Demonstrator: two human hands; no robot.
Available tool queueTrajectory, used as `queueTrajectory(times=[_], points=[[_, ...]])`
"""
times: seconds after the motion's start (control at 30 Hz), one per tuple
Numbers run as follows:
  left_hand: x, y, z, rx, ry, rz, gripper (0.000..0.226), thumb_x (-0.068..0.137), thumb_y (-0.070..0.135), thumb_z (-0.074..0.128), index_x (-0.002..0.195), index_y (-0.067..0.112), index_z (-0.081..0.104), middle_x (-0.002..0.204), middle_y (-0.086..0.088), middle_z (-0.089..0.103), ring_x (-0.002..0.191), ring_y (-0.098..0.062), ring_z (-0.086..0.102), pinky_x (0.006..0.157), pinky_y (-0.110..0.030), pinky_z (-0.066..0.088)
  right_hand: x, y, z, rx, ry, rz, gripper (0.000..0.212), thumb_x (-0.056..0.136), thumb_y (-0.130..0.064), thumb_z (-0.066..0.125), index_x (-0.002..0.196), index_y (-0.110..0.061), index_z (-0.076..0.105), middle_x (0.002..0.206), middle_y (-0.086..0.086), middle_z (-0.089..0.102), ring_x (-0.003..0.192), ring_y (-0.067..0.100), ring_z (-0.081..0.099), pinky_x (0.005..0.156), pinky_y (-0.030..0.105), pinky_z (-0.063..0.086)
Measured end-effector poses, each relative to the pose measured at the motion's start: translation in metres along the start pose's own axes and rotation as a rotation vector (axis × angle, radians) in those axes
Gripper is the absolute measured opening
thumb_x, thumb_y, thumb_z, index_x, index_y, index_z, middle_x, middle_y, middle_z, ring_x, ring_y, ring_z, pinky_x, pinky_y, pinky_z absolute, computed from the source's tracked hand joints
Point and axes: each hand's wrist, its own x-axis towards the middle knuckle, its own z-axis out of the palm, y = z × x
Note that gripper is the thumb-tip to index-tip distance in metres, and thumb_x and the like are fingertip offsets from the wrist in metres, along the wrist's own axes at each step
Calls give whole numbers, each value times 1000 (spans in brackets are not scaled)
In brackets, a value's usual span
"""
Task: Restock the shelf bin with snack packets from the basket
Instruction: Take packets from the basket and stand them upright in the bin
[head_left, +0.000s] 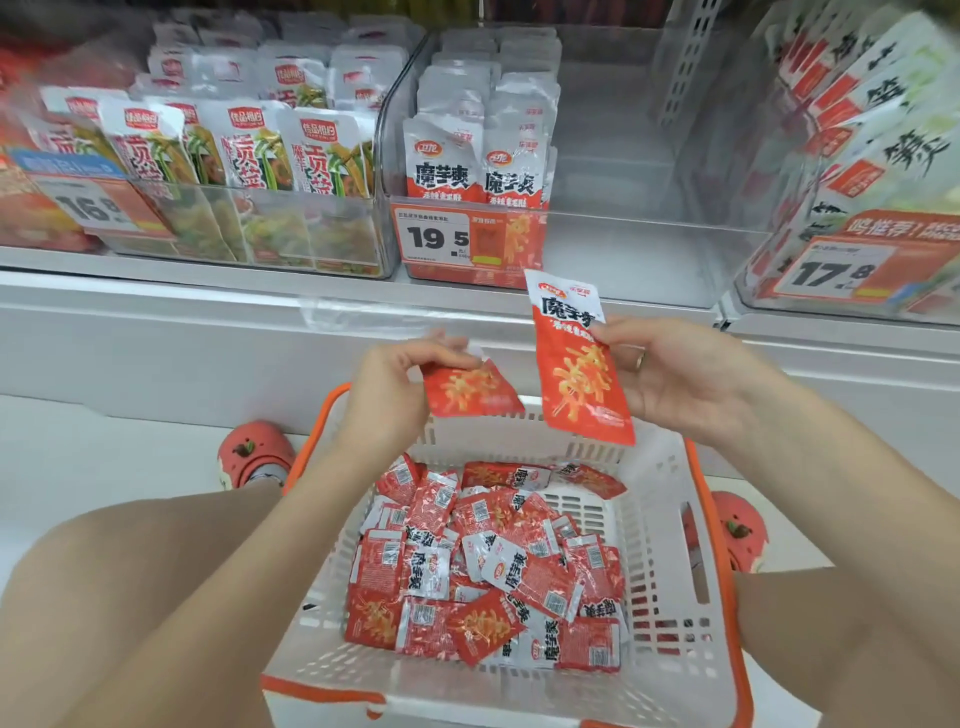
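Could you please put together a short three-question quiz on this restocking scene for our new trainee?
1. True or false: each hand holds a red packet.
2. Which price tag marks the bin with matching packets? A 16.8; B 19.5; C 17.8
3. Where do the remaining packets lie?

Key
1. True: the left hand holds a packet and the right hand holds an upright packet.
2. B, the bin tagged 19.5.
3. In the white basket, as a loose pile.
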Motion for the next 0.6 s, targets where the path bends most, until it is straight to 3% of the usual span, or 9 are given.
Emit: queueTrajectory(times=[0.07, 0.13, 0.23, 0.3, 0.33, 0.4, 0.47, 0.5, 0.6], points=[[0, 0, -1, 128, 15, 146, 50, 79, -7, 71, 79, 43, 70, 128, 10, 55, 132, -2, 36, 92, -1, 32, -3, -1, 1, -42, -28, 45, 9, 93, -7, 55, 99, -6, 62, 86, 9, 67, 61, 13, 68, 47, 23, 55], [-2, 2, 2, 115, 23, 217, 51, 77, -3, 74, 76, 48, 70, 134, 14, 47, 137, -2, 28, 97, -3, 29, -2, 5, 7, -156, -71, 83, 15, 94, -11, 56, 107, -8, 61, 86, 7, 68, 66, 12, 68, 49, 23, 55], [-10, 10, 8, 81, 29, 277, 51, 77, -5, 72, 85, 46, 73, 131, 23, 45, 136, -3, 32, 106, -18, 32, 0, 21, 20, -212, -150, 109, 21, 96, -14, 53, 116, -9, 60, 82, 3, 70, 66, 10, 67, 50, 22, 55], [-19, 17, 13, 64, 34, 275, 46, 81, -4, 68, 109, 33, 67, 137, 18, 45, 132, -3, 38, 105, -21, 37, 3, 29, 26, -156, -130, 68, 22, 96, -12, 53, 118, -9, 58, 83, 3, 70, 65, 11, 67, 52, 23, 56], [-24, 18, 17, 21, 44, 236, 48, 85, -2, 65, 123, 25, 57, 139, 13, 44, 131, -4, 41, 103, -22, 40, 4, 32, 27, -124, -104, 40, 21, 96, -12, 53, 117, -10, 58, 83, 3, 70, 65, 11, 66, 53, 24, 57], [-34, 23, 22, -222, 70, -29, 44, 92, 7, 58, 131, 20, 44, 131, 9, 51, 121, -8, 52, 93, -26, 49, 6, 37, 28, -79, -47, -17, 15, 96, -12, 54, 111, -11, 57, 80, 3, 71, 63, 12, 66, 52, 25, 57], [-34, 29, 24, -638, 6, -406, 28, 100, 23, 43, 124, 14, 54, 113, -3, 65, 102, -19, 63, 84, -35, 51, 6, 42, 29, -98, -3, -75, 8, 96, -13, 54, 104, -14, 57, 77, 3, 71, 61, 12, 66, 52, 27, 56], [-34, 30, 24, -793, -52, -534, 36, 101, 31, 36, 120, 10, 57, 107, -9, 69, 99, -25, 65, 86, -40, 50, 6, 46, 29, -137, 23, -109, 5, 96, -14, 54, 101, -16, 56, 77, 4, 71, 63, 13, 66, 56, 30, 57], [-40, 33, 31, -824, -256, -541, 34, 98, 35, 43, 124, 17, 57, 102, -8, 72, 95, -25, 69, 84, -45, 54, 8, 56, 33, -223, 111, -250, 2, 97, -19, 54, 98, -19, 52, 79, 7, 70, 69, 19, 65, 72, 42, 54]])
